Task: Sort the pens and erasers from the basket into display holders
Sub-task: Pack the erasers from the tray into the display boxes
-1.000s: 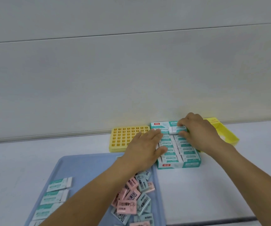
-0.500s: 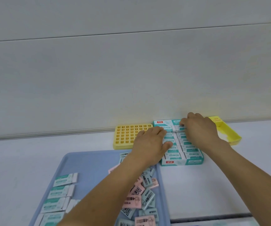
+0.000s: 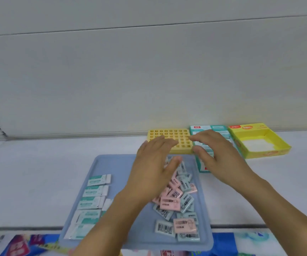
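Observation:
A blue tray lies on the white shelf in front of me. On its right side is a heap of pink and pale blue erasers; down its left side runs a row of white-and-green erasers. My left hand hovers over the tray's far part with fingers straight, holding nothing. My right hand hovers over the teal display box of white-and-green erasers, fingers spread and relaxed, holding nothing. Behind the hands a yellow grid holder stands against the wall.
An open yellow box with a white bottom stands to the right of the teal box. The grey wall rises right behind the holders. Coloured packages lie below the shelf's front edge.
Both hands have lifted off the teal box and drawn back towards me and to the left. The view has tilted down, so more of the tray shows.

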Tool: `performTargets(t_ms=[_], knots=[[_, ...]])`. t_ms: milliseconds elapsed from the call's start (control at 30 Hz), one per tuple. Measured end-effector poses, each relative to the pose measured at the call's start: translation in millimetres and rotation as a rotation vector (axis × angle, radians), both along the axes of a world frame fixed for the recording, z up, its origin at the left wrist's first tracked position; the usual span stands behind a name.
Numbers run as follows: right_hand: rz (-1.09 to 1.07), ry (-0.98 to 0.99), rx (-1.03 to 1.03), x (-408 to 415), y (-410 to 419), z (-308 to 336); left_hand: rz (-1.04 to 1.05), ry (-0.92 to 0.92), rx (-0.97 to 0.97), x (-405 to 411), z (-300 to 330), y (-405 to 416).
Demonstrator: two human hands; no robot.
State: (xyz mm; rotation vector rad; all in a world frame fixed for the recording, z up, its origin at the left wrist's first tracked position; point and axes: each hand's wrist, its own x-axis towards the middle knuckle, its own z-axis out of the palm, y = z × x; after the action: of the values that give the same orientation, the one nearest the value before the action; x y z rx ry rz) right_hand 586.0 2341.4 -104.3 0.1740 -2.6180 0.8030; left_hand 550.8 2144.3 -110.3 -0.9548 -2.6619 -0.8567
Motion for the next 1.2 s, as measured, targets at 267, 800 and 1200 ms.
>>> performTargets(t_ms=[267,800,1200], knots=[[0.384,-0.219,0.172,8.2,-118.6,14.2,0.216,-0.264,0.064,27.8,10.0,-153.3],[0.341,-0.414,0.462,7.6,-165.6,-4.0,0.135,-0.287,-0.198,22.1,-16.3,-196.1],[0.254,-0.505,0.448,-16.6,-166.1,2.3,0.129,-0.342,-0.282,9.5,-5.0,-185.8]])
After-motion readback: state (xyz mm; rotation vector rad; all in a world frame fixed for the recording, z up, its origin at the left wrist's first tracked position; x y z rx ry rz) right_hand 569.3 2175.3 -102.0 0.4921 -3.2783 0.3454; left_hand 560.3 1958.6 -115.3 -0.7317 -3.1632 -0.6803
